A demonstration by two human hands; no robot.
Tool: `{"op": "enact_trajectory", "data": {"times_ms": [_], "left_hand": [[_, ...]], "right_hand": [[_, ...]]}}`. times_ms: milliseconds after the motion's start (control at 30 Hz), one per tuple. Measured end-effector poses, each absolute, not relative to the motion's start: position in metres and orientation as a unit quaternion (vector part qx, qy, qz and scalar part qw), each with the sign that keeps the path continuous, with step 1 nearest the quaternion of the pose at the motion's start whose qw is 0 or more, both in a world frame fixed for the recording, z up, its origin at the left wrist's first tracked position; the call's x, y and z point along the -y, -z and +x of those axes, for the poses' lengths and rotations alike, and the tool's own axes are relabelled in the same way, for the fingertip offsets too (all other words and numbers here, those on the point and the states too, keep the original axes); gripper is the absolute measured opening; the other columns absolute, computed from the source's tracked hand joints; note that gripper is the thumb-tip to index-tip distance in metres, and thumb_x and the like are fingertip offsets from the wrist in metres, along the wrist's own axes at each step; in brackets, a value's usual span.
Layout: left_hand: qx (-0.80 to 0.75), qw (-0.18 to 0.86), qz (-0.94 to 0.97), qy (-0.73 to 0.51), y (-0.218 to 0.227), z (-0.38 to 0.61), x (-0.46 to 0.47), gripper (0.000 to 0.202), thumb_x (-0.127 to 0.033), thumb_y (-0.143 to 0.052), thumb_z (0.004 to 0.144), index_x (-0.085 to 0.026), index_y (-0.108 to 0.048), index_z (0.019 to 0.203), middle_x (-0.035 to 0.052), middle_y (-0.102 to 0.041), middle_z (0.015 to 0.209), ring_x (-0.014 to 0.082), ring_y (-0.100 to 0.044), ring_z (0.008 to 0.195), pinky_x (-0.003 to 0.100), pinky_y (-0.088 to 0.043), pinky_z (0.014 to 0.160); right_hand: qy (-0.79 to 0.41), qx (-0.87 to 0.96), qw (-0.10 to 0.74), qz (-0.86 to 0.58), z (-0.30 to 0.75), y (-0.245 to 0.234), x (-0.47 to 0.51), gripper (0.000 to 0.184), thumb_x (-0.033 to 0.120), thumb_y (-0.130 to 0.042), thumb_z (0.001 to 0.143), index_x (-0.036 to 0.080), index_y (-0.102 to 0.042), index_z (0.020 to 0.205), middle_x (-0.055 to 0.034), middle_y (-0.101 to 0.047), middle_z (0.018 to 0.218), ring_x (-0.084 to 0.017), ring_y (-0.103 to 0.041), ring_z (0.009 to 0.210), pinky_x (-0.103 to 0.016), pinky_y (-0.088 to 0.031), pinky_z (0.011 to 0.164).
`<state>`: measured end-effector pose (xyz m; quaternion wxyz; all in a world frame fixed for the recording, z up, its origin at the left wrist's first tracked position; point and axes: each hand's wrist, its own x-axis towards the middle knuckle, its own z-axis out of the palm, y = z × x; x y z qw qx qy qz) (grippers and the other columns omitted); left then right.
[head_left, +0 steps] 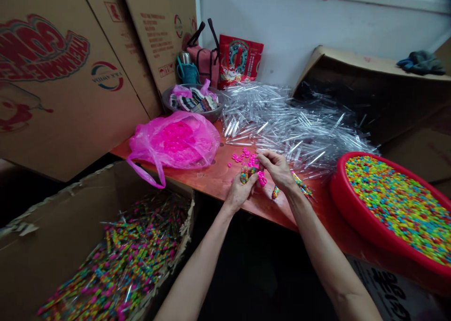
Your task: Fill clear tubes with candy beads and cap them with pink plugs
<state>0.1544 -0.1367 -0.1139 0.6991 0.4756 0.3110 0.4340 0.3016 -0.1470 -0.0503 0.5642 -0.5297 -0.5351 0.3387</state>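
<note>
Bead-filled plastic tube [244, 176] | left grip [240, 191] pinching it | right grip [276, 168] pressed together, near pink beads [243, 157]

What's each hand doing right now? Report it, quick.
Left hand: closed, holding a tube of colored beads.
Right hand: closed in a pinch; what it holds cannot be told.

Far-left cardboard carton [45, 119]: brown w/ red lettering. Hot-pink plastic bag [172, 140] on orange-red tabletop [214, 180], loose pink beads [243, 159] just right of it. Right red tub [337, 189] holds beads [398, 203] in mixed yellow/green/blue/pink. Near-left filled tubes [120, 260]: same colours, striped. Far tubes [282, 123]: clear. Short tube [244, 176] in left hand [239, 191]: prob multicolour, small and blurry.
</note>
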Motion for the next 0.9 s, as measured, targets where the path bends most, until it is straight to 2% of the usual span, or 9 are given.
{"op": "enact_trajectory", "data": {"times_ms": [167, 400, 567, 700, 800, 900], "left_hand": [[-0.299, 0.678, 0.511, -0.435, 0.114, 0.154, 0.135, 0.049, -0.056, -0.074, 0.085, -0.013, -0.071, 0.110, -0.0040, -0.054, 0.058, 0.0066, -0.042, 0.046, 0.020, -0.032, 0.044], [-0.303, 0.690, 0.487, -0.441, 0.115, 0.155, 0.135, 0.046, -0.057, -0.076, 0.082, -0.013, -0.069, 0.096, -0.0052, -0.049, 0.057, 0.0059, -0.040, 0.046, 0.020, -0.029, 0.044], [-0.297, 0.726, 0.427, -0.450, 0.114, 0.157, 0.137, 0.045, -0.054, -0.082, 0.076, -0.014, -0.064, 0.086, -0.0052, -0.051, 0.060, 0.0047, -0.040, 0.047, 0.019, -0.030, 0.045], [-0.303, 0.727, 0.425, -0.447, 0.113, 0.157, 0.136, 0.045, -0.054, -0.084, 0.074, -0.014, -0.065, 0.080, -0.0037, -0.054, 0.059, 0.0055, -0.044, 0.048, 0.019, -0.031, 0.045], [-0.296, 0.711, 0.459, -0.443, 0.110, 0.156, 0.137, 0.046, -0.053, -0.082, 0.077, -0.013, -0.071, 0.097, -0.0012, -0.062, 0.065, 0.0077, -0.052, 0.050, 0.019, -0.039, 0.046], [-0.280, 0.723, 0.448, -0.444, 0.108, 0.154, 0.138, 0.059, -0.054, -0.081, 0.077, -0.016, -0.067, 0.120, 0.0018, -0.070, 0.079, 0.0112, -0.062, 0.057, 0.021, -0.048, 0.050]], "right_hand": [[-0.307, 0.563, 0.574, -0.510, 0.300, 0.063, 0.153, 0.024, 0.043, -0.078, 0.085, 0.024, -0.074, 0.100, -0.0028, -0.071, 0.093, -0.018, -0.064, 0.083, -0.032, -0.051, 0.078], [-0.227, 0.538, 0.610, -0.535, 0.287, 0.087, 0.153, 0.021, 0.040, -0.076, 0.087, 0.026, -0.070, 0.101, -0.0025, -0.069, 0.089, -0.019, -0.063, 0.080, -0.034, -0.052, 0.077], [-0.189, 0.578, 0.581, -0.541, 0.288, 0.085, 0.150, 0.019, 0.042, -0.072, 0.090, 0.027, -0.071, 0.100, -0.0030, -0.068, 0.090, -0.020, -0.061, 0.081, -0.035, -0.051, 0.078], [-0.215, 0.591, 0.558, -0.542, 0.289, 0.076, 0.149, 0.020, 0.044, -0.074, 0.088, 0.026, -0.072, 0.096, -0.0022, -0.068, 0.086, -0.019, -0.061, 0.077, -0.034, -0.050, 0.076], [-0.257, 0.561, 0.579, -0.533, 0.298, 0.072, 0.154, 0.022, 0.045, -0.075, 0.086, 0.024, -0.071, 0.093, -0.0022, -0.069, 0.086, -0.019, -0.063, 0.078, -0.033, -0.051, 0.075], [-0.234, 0.516, 0.602, -0.563, 0.327, 0.067, 0.166, 0.023, 0.044, -0.074, 0.086, 0.023, -0.072, 0.095, -0.0021, -0.070, 0.086, -0.018, -0.062, 0.075, -0.033, -0.050, 0.072]]}}
